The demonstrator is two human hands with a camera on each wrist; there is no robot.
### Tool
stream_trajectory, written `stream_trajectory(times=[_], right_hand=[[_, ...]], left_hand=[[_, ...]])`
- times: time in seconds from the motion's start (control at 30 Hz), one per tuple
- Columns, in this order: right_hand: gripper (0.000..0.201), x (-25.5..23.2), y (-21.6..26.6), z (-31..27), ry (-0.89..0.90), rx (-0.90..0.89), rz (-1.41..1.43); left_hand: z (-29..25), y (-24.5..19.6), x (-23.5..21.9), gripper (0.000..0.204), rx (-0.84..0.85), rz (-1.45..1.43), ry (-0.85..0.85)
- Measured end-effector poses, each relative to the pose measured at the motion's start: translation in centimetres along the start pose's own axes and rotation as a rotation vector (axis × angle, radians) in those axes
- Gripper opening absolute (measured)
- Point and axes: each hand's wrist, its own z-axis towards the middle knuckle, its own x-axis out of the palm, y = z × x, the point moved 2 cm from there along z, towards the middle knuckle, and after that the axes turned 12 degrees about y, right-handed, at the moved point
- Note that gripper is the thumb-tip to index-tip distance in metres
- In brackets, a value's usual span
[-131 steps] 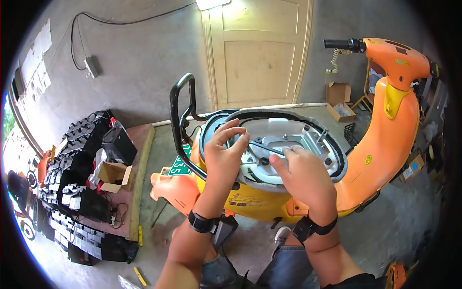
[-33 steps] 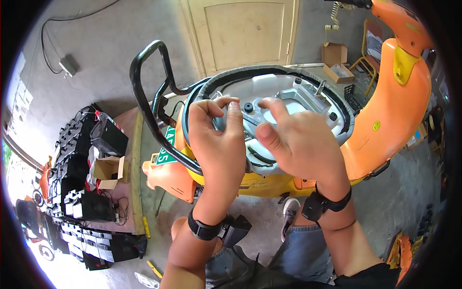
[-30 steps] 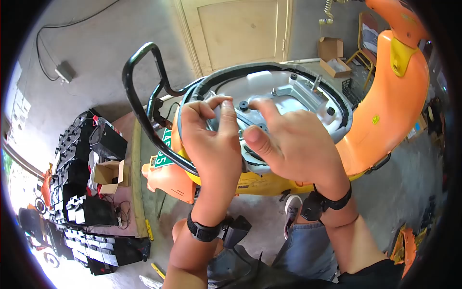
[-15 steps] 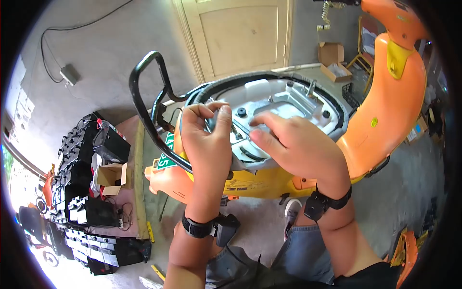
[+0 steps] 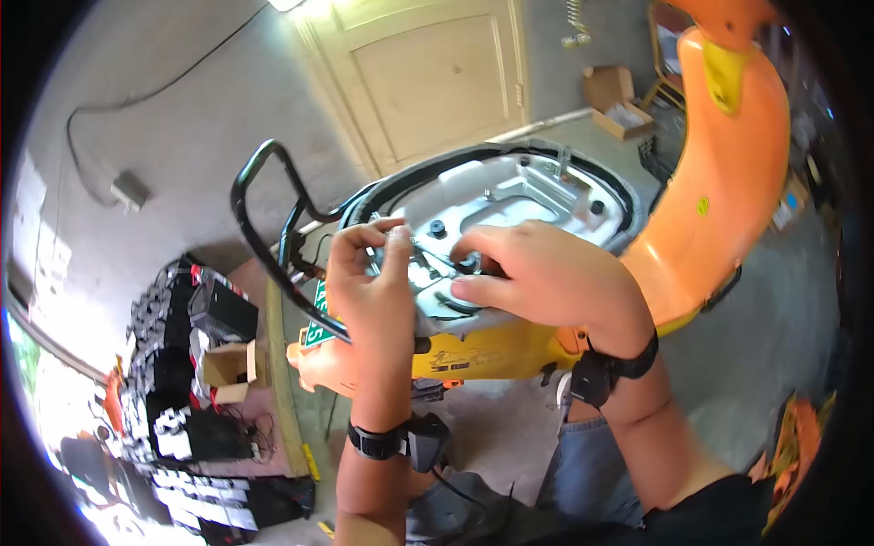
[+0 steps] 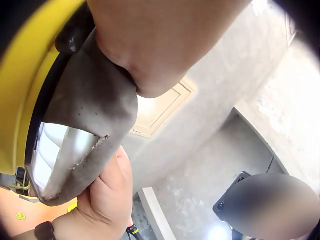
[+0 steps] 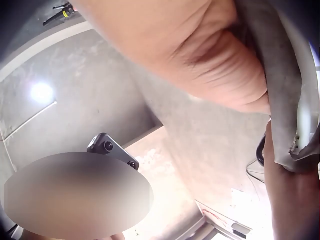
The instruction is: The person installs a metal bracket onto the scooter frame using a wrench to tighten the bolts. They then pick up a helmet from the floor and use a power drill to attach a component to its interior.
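The scooter's seat point(image 5: 428, 196) lies upside down across the orange and yellow scooter point(image 5: 728, 155), its pale inner shell facing up. Over the seat's rear part, the thumb and fingertips of my left hand point(image 5: 369, 273) are pinched together at one end of a thin, dark, cord-like strip. My right hand point(image 5: 555, 273) bends over the near side of the shell, index finger and thumb curled close to the other end; I cannot tell whether they grip it. The left wrist view shows the seat's torn grey cover point(image 6: 95, 110) between the two hands.
A black grab rail point(image 5: 246, 218) stands up behind the seat. At left, several black batteries point(image 5: 218, 309) and an open cardboard box point(image 5: 232, 369) sit on a low platform. Another open box point(image 5: 614, 100) is by the wall, near the door point(image 5: 437, 82).
The head view has tilted and shifted. The right hand has gone from a pointing index finger with thumb apart to curled fingers lower on the shell; the left hand keeps its pinch.
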Motion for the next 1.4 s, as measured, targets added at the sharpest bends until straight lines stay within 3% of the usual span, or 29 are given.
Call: stream_trajectory(times=[0.1, 0.17, 0.27, 0.5, 0.67, 0.7, 0.8, 1.0, 1.23, 1.4], right_hand=[[0.039, -0.7, 0.0, -0.4, 0.059, -0.005, 0.046], [0.034, -0.3, -0.4, -0.4, -0.025, -0.051, 0.04], [0.036, 0.0, -0.4, -0.2, -0.025, 0.117, -0.052], [0.029, 0.6, -0.7, -0.1, -0.038, 0.1, -0.079], [0.019, 1.4, 0.0, -0.3, -0.205, -0.12, -0.207], [0.019, 1.5, 0.2, -0.3, -0.21, -0.121, -0.202], [0.008, 1.5, 0.7, -0.3, -0.449, -0.115, -0.206], [0.007, 1.5, -0.2, 0.0, -0.541, -0.095, -0.201], [0.013, 0.6, -2.2, 0.8, -0.612, -0.055, -0.166], [0.015, 0.7, -2.7, 1.4, -0.505, 0.039, -0.131]], left_hand=[[0.1, 0.0, -0.2, 0.018, -0.015, -0.043, 0.037], [0.2, 0.1, -0.3, 0.017, -0.022, -0.027, 0.051], [0.1, 0.0, -0.2, 0.017, -0.047, -0.048, 0.044], [0.1, -0.3, -0.1, 0.017, -0.053, 0.0, 0.04], [0.2, -0.2, -0.1, 0.017, -0.047, -0.015, 0.045], [0.2, -0.2, -0.2, 0.017, -0.051, -0.014, 0.047], [0.2, 0.2, -0.5, 0.015, -0.049, 0.002, 0.053], [0.2, 0.2, -0.5, 0.015, -0.037, 0.015, 0.069], [0.2, 0.1, -0.5, 0.015, -0.036, 0.023, 0.074], [0.2, 0.2, -0.5, 0.015, -0.044, 0.021, 0.066]])
